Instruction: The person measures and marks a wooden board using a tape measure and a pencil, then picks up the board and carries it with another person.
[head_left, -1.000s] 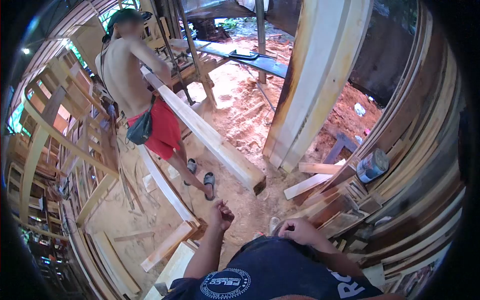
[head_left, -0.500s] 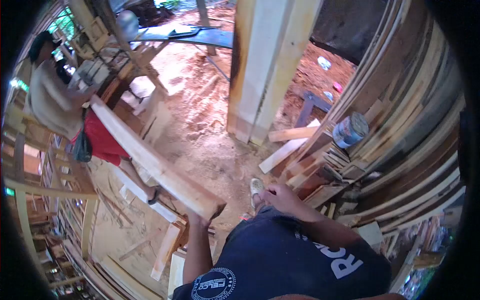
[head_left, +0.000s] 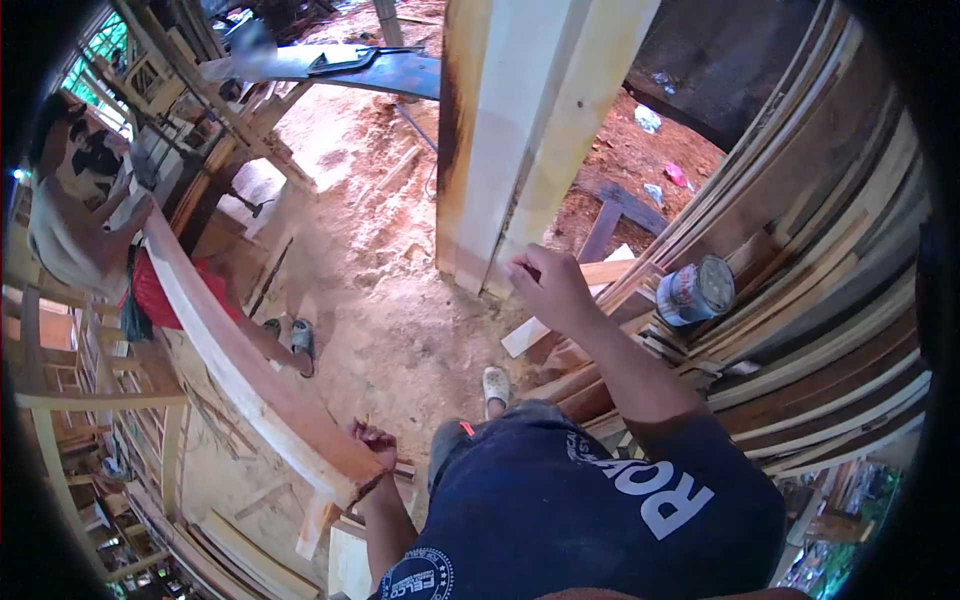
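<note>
A long, thick wooden beam (head_left: 255, 385) slants from the machine bench at upper left down to my left side. My left hand (head_left: 373, 443) is at its near end, with the wrist against the underside and the curled fingers showing along the right edge. My right hand (head_left: 550, 288) is raised in front of the upright boards, apart from them. Its fingers are curled in, and I see nothing in them. Another person (head_left: 75, 235) in red shorts stands at the far end of the beam, hands close to it.
Wide pale boards (head_left: 535, 130) stand upright ahead. Long planks (head_left: 800, 330) are stacked along the right, with a paint can (head_left: 697, 290) on the pile. A wooden workbench (head_left: 200, 190) is at upper left. Sawdust covers the floor (head_left: 400, 330), and timber frames stand at left.
The beam's near end has shifted left and down in view. My left hand now shows beside its right edge. My right hand has risen from near my thigh to in front of the upright boards.
</note>
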